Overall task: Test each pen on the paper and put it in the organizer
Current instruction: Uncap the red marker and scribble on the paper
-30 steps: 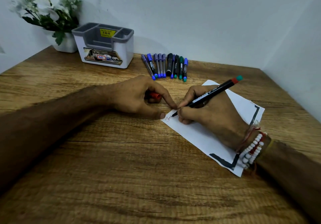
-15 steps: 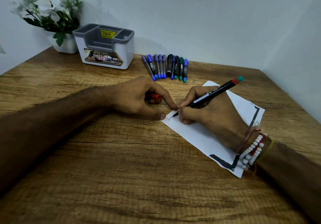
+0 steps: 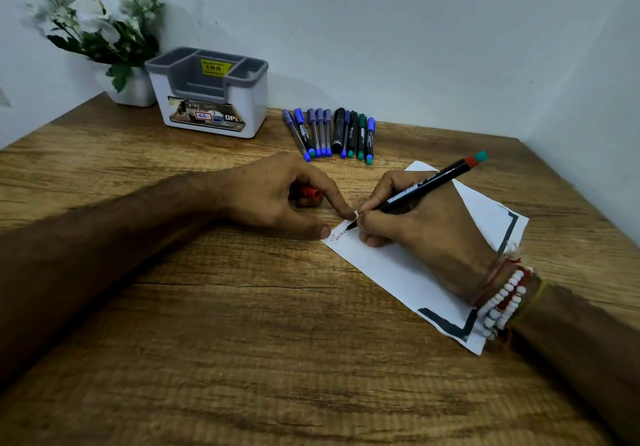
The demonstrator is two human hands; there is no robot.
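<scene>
Right of centre, my right hand (image 3: 426, 224) pinches the pen (image 3: 420, 189) low on its barrel, tip on the near corner of the paper (image 3: 391, 272). Its light, stiff, smooth barrel likely wants a hold near the tip. Closed around the red cap (image 3: 311, 193), my left hand (image 3: 273, 196) pins that thin, slide-prone sheet. Upper left, the organizer (image 3: 207, 94) holds nothing I can see.

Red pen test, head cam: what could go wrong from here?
1. The right hand rests on the paper beside the fresh red marks; dragging across them could smear the ink.
2. The left hand pins only the paper's corner while curled around the red cap; the sheet might pivot.
3. The organizer is behind the row of untested pens; reaching over may scatter them.
</scene>
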